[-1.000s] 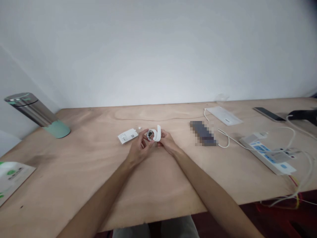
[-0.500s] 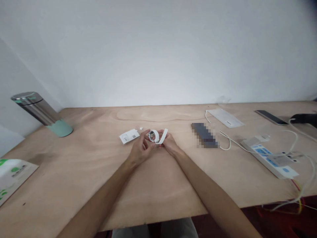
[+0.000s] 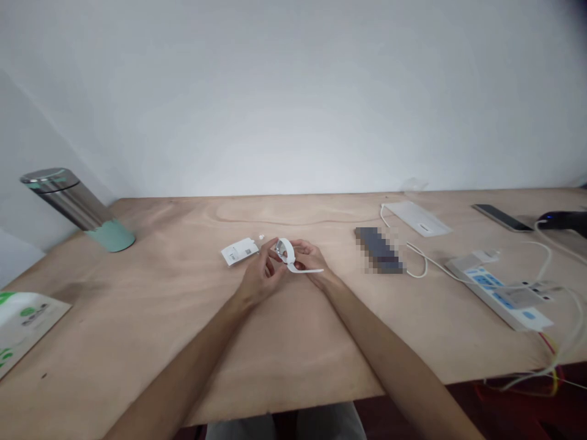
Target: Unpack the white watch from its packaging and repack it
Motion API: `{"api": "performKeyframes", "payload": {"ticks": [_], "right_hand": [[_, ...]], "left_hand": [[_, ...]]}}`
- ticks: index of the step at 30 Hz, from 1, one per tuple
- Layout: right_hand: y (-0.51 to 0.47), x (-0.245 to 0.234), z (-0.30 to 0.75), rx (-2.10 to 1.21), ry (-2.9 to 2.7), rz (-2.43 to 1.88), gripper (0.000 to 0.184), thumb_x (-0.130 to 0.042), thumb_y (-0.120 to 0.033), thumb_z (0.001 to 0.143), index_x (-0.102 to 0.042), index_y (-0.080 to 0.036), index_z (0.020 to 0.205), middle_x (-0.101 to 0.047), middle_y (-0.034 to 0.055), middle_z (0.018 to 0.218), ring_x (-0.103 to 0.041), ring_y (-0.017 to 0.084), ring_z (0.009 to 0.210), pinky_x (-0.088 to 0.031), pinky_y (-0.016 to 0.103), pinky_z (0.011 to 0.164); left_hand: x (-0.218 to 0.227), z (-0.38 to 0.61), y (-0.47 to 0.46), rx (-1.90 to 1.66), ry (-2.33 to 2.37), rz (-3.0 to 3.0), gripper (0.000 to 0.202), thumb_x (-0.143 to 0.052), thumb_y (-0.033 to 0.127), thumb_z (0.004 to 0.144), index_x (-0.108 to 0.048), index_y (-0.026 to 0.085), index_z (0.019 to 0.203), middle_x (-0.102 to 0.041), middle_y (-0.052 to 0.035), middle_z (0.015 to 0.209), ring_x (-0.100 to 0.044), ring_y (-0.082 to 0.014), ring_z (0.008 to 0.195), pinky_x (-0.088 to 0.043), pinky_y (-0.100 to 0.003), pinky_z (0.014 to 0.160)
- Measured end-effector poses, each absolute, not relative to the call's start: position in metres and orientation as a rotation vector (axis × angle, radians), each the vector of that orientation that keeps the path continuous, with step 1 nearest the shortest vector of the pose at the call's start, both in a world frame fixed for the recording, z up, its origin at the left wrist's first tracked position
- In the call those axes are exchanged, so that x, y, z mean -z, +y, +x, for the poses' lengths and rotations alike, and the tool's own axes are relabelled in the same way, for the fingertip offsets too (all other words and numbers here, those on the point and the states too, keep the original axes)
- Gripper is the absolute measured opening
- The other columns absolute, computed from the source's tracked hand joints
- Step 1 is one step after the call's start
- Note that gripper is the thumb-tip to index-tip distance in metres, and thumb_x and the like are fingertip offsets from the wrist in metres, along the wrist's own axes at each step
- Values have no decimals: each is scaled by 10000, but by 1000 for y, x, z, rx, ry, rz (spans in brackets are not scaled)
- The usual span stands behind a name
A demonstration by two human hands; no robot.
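Note:
Both my hands meet over the middle of the wooden table (image 3: 137, 318), holding a small white wristband device (image 3: 285, 252) with a round shiny face. My left hand (image 3: 260, 276) pinches the round body from the left. My right hand (image 3: 310, 261) grips the white strap, whose free end (image 3: 308, 269) sticks out flat to the right. A small white card or packet (image 3: 238, 251) lies on the table just left of my hands, with a tiny white piece (image 3: 261, 236) beside it.
A steel and mint-green bottle (image 3: 76, 211) lies at the far left, a printed bag (image 3: 22, 324) at the left edge. To the right are a dark blurred block (image 3: 378, 249), a white flat box (image 3: 416, 218), a power strip (image 3: 502, 296) with cables, and a phone (image 3: 498, 216).
The strap has uncurled: it stood upright a second ago, leaned right half a second ago, and now lies out flat to the right. My hands stayed in place.

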State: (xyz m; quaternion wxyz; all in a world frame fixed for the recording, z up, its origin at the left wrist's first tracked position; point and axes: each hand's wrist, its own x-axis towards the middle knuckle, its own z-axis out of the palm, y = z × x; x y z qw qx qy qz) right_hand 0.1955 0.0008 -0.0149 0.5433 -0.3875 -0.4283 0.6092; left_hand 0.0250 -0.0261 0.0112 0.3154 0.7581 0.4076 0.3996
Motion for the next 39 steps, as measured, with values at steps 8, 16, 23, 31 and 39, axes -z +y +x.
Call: {"api": "performKeyframes", "payload": {"ticks": [8,16,23,31,39], "right_hand": [[0,13,195,-1435,-1019,-907,375,-783,-311,584,-633,-192,907,-638,-29,650,-492,70,457,-358,187,431],[1,14,195,-1459,-1008,-921,405,-803,-318,556,-623,-182,892,-625,-36,611,-470,63,429,-368,195,444],[-4,11,194,-1464,-993,-917,398,-789,-335,585,-617,-184,910,-651,-13,651,-538,101,489,-382,203,446],[-3,6,194,-1487,-982,-957,421,-809,-319,538,-615,-198,891,-590,-56,566,-444,62,385,-333,190,393],[-7,-1,194,-1488,-951,-924,421,-807,-294,545,-618,-184,905,-594,-58,555,-443,61,391,-332,190,397]], "left_hand": [[-10,26,-25,-1072,1061,1995,617,-585,292,817,-337,244,1381,-593,-27,939,-486,-72,572,-416,-195,510],[-12,26,-26,-1013,1085,1986,637,-583,300,820,-298,231,1385,-607,-32,950,-495,-84,576,-420,-221,540],[-15,26,-27,-1017,1059,1977,648,-592,304,814,-302,227,1388,-602,-34,932,-498,-91,585,-413,-220,531],[-11,24,-26,-1035,1038,1971,632,-575,276,816,-309,246,1389,-592,-31,937,-499,-86,581,-427,-221,535],[-10,25,-24,-1017,1094,1977,629,-579,320,820,-298,211,1372,-597,-37,941,-502,-91,585,-426,-229,550]]}}
